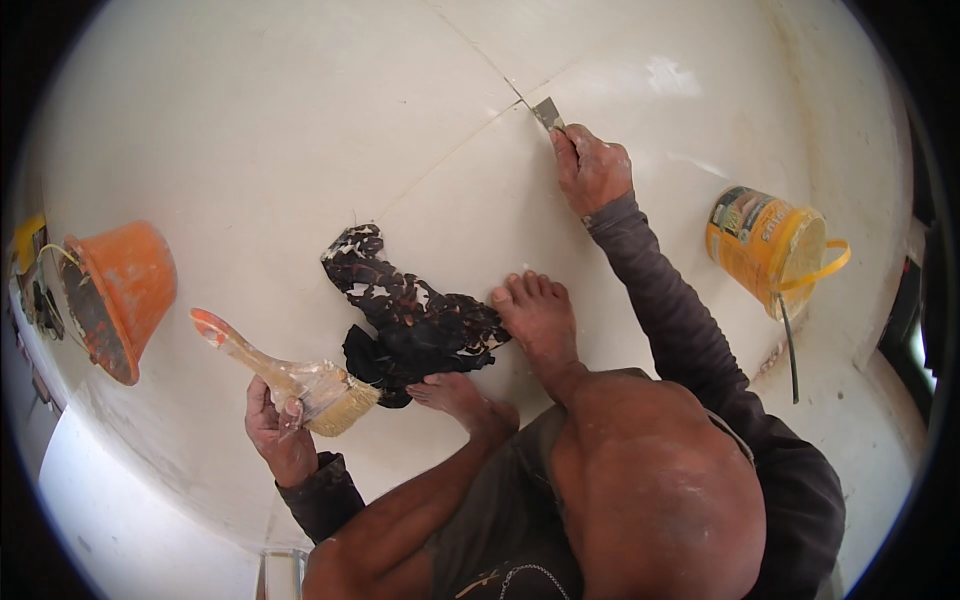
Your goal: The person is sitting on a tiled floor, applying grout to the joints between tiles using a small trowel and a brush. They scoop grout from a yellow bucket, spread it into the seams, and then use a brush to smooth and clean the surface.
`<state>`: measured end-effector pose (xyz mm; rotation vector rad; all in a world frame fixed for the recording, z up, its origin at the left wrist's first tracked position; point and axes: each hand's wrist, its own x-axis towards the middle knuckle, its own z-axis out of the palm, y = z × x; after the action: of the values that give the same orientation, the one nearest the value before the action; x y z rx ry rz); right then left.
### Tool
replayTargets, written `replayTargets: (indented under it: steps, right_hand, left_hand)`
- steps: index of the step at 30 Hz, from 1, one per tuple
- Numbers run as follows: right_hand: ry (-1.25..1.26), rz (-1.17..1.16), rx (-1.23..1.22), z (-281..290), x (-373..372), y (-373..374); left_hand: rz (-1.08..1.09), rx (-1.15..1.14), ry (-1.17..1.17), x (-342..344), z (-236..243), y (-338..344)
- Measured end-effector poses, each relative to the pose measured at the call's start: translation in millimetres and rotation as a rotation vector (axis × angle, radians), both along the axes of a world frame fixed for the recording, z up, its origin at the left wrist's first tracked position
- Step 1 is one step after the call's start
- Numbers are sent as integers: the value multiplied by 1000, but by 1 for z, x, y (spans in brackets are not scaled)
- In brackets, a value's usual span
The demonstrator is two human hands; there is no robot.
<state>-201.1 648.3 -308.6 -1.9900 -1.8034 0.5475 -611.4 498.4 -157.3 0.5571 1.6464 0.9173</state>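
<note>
Scraper (548, 113), just one, juts forward from the right hand (600, 172), which is clamped round it; one brush (290, 376) is gripped by the left hand (282, 434); two buckets: orange bucket (138, 278), left of the left hand, grey-crusted inside; yellow bucket (765, 243), right of the right hand, contents unclear; one dark cloth (405, 310) lies between the hands.

"Start with yourself: how many?"
"I count one left hand (283, 440) and one right hand (596, 172), so two hands, plus one left foot (455, 402) and one right foot (541, 322), so two feet."
"Next?"
"I have one paintbrush (292, 376) and one scraper (548, 112), a single one of each."
"And then?"
"I see one orange bucket (138, 280) and one yellow bucket (765, 238), making two, and one cloth (415, 318)."
</note>
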Motion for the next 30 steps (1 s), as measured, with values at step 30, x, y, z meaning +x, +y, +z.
replayTargets:
  steps: [30]
  right_hand:
    - [-45, 54, -22, -7, -9, -8]
  left_hand:
    - [-9, 15, 3, -19, -13, -15]
